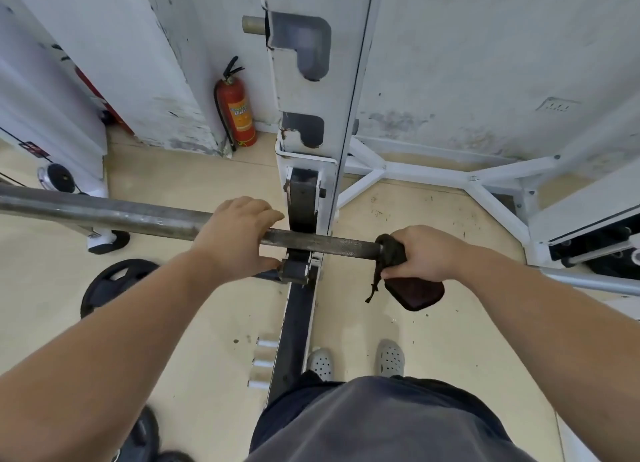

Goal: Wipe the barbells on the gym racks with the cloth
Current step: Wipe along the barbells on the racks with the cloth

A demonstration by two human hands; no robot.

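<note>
Dark cloth [394, 253] wraps racked steel barbell [138, 217] end.

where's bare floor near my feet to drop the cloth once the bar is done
Best patch: bare floor right of the base rail, between the shoes and the white frame. A narrower strip lies left of the rail, between the pegs and the plate. Crowded: the bottom-left corner, with more plates.

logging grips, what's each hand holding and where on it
The left hand grips the barbell shaft just left of the rack upright. The right hand holds the cloth wrapped round the barbell's end.
</note>
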